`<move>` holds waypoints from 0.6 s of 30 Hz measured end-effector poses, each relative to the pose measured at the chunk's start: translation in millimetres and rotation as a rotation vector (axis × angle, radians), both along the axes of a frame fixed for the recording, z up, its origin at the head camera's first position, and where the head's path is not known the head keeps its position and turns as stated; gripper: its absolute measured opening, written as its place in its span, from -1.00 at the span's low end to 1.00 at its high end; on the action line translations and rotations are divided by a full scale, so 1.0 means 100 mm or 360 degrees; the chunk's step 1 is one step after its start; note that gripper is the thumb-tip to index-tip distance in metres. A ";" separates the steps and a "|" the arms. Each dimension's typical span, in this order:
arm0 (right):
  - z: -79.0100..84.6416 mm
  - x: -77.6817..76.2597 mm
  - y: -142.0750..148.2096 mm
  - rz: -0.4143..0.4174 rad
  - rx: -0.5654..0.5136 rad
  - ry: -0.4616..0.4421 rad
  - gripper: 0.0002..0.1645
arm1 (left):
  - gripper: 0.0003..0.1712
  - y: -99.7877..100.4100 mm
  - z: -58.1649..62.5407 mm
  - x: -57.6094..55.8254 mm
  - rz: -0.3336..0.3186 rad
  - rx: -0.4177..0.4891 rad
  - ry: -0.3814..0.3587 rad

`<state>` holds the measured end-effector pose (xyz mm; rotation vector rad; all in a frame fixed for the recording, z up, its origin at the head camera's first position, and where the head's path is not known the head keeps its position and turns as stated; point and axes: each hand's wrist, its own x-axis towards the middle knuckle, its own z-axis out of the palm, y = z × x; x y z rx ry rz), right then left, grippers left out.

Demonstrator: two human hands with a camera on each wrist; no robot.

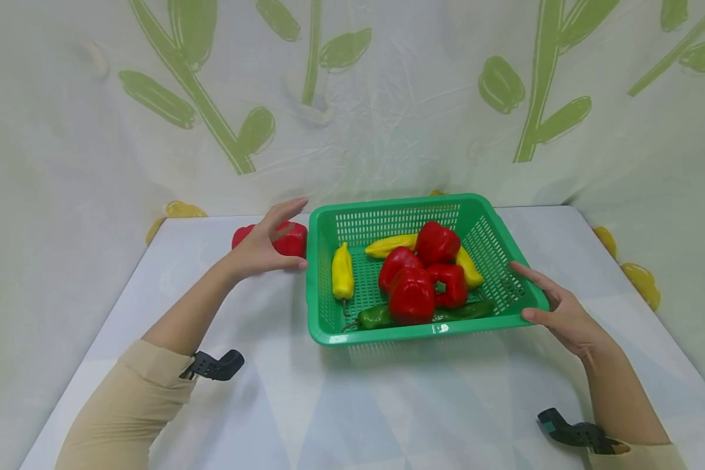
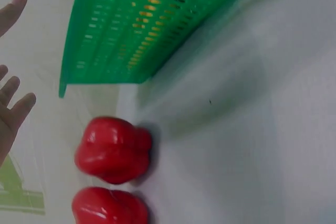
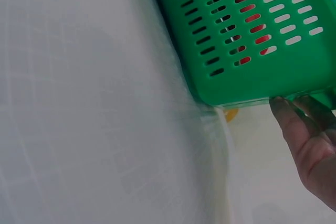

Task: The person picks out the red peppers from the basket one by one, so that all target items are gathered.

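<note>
Beige sleeve (image 1: 123, 405), green basket (image 1: 376, 336), illegible rim mark (image 1: 440, 329)

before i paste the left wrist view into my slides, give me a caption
Two red bell peppers on the table near a green slotted basket, left hand at the frame's edge.

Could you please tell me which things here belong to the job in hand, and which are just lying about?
In the job:
- green basket, held at one corner by the right hand
- peppers inside it

Apparently just lying about:
- two loose red peppers, in neither hand
- leaf-patterned sheet behind
</note>
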<state>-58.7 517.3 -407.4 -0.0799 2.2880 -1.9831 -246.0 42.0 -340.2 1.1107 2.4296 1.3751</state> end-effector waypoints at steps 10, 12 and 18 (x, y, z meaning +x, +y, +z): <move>0.00 0.00 -0.01 -0.0016 -0.0003 -0.0018 -0.19 | 0.11 0.30 0.08 0.22 -0.0234 0.0084 -0.0162; -0.01 0.00 -0.01 -0.0015 0.0000 -0.0016 -0.19 | 0.11 0.36 0.08 0.27 -0.0233 0.0067 -0.0227; 0.00 0.00 -0.01 -0.0020 0.0018 -0.0018 -0.19 | 0.13 0.55 0.08 0.39 -0.0178 -0.0032 -0.0353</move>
